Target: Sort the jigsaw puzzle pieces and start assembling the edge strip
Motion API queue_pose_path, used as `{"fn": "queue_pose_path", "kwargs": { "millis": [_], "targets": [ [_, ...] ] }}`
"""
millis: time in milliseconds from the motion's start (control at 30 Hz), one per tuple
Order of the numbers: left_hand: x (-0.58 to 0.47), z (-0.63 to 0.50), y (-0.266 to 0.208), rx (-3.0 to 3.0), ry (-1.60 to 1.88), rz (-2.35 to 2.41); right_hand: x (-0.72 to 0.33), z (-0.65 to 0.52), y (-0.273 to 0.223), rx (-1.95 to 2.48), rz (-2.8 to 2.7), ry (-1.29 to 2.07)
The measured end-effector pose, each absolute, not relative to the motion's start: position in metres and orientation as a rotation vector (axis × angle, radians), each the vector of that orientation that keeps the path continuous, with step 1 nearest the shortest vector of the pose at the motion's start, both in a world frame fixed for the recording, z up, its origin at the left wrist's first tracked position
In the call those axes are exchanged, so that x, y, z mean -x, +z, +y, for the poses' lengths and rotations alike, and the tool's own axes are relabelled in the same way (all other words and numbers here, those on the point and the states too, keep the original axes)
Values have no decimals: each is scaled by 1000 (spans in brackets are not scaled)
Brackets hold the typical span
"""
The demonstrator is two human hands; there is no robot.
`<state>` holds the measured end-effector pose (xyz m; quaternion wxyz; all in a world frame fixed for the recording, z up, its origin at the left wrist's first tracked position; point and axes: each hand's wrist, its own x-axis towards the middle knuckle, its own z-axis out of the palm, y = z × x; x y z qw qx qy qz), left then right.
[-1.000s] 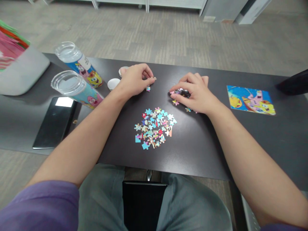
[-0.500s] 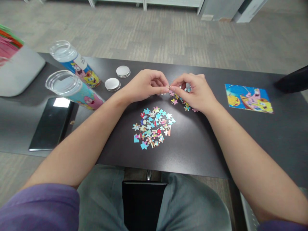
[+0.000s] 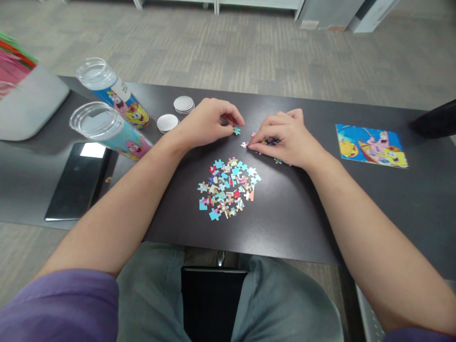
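My left hand point(image 3: 213, 119) hovers over the back of the dark table, its thumb and index finger curved with a gap between them. At those fingertips is a teal jigsaw piece point(image 3: 237, 130); whether they touch it is hard to see. To the right, my right hand point(image 3: 285, 137) pinches a small pale pink jigsaw piece point(image 3: 244, 145) between thumb and index finger. Under that palm lies a pile of jigsaw pieces point(image 3: 271, 141), mostly hidden. Nearer to me, a second pile of mixed blue, red and cream jigsaw pieces point(image 3: 228, 188) is spread on the tabletop.
A cartoon picture card point(image 3: 372, 146) lies right, near a black object point(image 3: 436, 121). Two clear-topped cartoon tubes point(image 3: 123, 135) point(image 3: 123, 97) stand left, beside white round lids point(image 3: 167, 123) point(image 3: 184, 104). Farther left are a black glossy device point(image 3: 73, 183) and a white bin point(image 3: 35, 107).
My hands, which met at the fingertips, have parted. The left has drawn back a little to the left; the right has come slightly nearer to me, with the pale pink piece at its fingertips.
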<state>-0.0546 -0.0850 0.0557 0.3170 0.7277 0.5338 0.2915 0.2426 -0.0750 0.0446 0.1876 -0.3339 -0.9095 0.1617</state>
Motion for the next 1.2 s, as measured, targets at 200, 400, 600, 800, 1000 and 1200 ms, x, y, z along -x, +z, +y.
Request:
{"fn": "queue_pose_path", "kwargs": {
  "millis": [200, 400, 600, 800, 1000, 1200],
  "targets": [
    [60, -83, 59, -1915, 852, 1597, -241, -78, 47, 1024, -2504, 418],
    [81, -70, 49, -1842, 853, 1764, -240, -83, 46, 1005, -2533, 377],
    [92, -64, 44, -1831, 707, 1726, -234, -88, 38, 970, -2598, 311],
    [104, -64, 44, -1905, 613, 1610, -242, -84, 41, 980, -2544, 313],
    [110, -62, 41, -1921, 601, 1581, -245, -80, 46, 1041, -2512, 303],
    [104, -65, 51, -1856, 503, 1680, -238, -87, 51, 1128, -2598, 291]
  ]
}}
